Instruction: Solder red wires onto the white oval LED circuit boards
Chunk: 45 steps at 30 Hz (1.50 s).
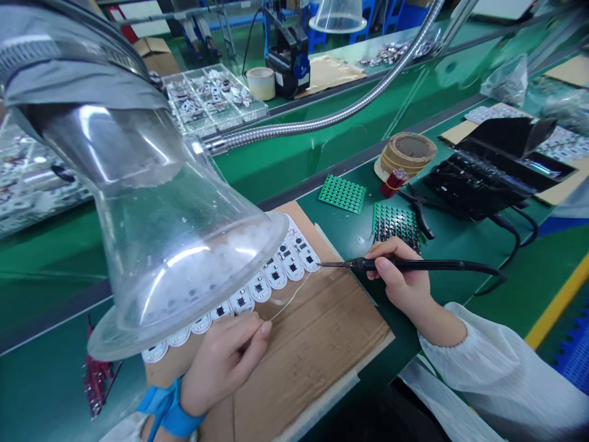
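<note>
My right hand [399,275] is closed around a black soldering iron [414,265], held like a pen. Its tip touches the right end of a strip of round white circuit boards [276,273] lying on a cardboard sheet [322,337]. My left hand [225,359] pinches a thin solder wire [289,301] that runs up towards the iron's tip. A blue strap is on my left wrist. A clear fume-extractor hood [151,221] hangs over the left part of the strip and hides some boards.
Two green panel boards [343,193] [396,222] lie behind my right hand, beside black pliers [421,215], a tape roll [407,153] and a black iron stand [492,172]. A flexible metal hose [322,120] crosses above. Trays of parts [211,98] sit on the far bench.
</note>
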Tool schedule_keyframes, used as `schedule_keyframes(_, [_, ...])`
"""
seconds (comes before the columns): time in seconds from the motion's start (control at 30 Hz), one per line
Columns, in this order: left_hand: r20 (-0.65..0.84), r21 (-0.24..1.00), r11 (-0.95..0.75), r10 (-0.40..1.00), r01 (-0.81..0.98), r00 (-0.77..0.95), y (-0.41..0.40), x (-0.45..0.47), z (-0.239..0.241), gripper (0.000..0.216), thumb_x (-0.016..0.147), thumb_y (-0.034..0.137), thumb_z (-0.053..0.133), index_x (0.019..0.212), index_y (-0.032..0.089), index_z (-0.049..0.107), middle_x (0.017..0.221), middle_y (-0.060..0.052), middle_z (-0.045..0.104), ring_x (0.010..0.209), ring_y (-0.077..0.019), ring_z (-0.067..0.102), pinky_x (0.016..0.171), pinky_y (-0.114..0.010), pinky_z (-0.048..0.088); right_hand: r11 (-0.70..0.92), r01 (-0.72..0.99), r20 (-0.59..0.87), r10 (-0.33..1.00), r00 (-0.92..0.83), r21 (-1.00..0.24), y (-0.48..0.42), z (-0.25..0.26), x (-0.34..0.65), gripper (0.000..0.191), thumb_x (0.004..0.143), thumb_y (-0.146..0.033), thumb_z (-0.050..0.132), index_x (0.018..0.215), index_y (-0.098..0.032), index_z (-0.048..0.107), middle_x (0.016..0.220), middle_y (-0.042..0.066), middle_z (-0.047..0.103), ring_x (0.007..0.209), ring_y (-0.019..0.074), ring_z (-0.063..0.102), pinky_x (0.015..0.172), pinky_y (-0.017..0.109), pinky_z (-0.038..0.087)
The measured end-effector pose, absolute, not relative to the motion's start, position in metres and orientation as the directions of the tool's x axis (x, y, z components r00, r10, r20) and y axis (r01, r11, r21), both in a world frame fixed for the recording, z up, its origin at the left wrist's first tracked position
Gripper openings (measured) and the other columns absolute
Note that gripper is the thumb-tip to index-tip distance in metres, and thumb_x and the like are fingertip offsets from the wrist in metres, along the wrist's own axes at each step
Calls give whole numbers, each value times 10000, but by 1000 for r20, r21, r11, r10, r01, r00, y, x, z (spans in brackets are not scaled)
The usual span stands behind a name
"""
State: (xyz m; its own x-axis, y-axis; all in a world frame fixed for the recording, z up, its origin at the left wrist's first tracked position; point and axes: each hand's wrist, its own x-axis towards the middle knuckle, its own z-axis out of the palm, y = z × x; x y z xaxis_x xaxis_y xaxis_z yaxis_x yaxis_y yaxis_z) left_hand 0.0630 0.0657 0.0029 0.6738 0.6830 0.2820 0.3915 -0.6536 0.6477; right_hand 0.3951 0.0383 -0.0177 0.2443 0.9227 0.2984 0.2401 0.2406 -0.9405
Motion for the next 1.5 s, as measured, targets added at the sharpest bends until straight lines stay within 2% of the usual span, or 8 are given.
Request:
schedule_keyframes(0.43, [285,658,-651,681,380,674,65,62,2,354,1055,97,462,734,219,379,622,80,354,524,-82,370,534,-238,296,270,236,315,932,178,-933,37,-23,398,200,1045,-430,688,960,-253,722,734,14,658,586,144,622,510,270,477])
schedule_keyframes(1.03, [279,657,-643,693,394,665,65,62,1,365,1053,104,466,716,216,378,609,76,355,518,-80,373,530,-233,298,291,194,320,938,135,-937,37,-24,398,174,1065,-407,663,994,-259,720,718,11,662,596,155,617,527,287,455])
schedule_keyframes(1.27, [286,654,-646,693,394,662,65,62,1,374,1049,101,467,706,216,370,601,73,355,517,-82,370,523,-236,288,276,206,300,949,99,-939,38,-25,398,181,1055,-412,674,992,-250,725,748,21,685,608,163,648,544,293,496])
schedule_keyframes(1.37, [285,653,-646,693,396,662,65,62,1,375,1050,103,469,705,216,373,603,71,360,519,-82,377,527,-238,293,269,194,297,946,133,-943,38,-22,397,222,1045,-447,684,968,-243,721,723,20,679,591,162,639,537,292,503])
schedule_keyframes(1.5, [306,652,-647,702,396,643,64,62,2,396,1036,88,476,688,220,340,599,70,318,512,-86,343,516,-252,277,230,130,259,925,279,-964,37,-16,388,295,1011,-521,714,900,-249,693,681,6,657,550,160,610,502,286,504])
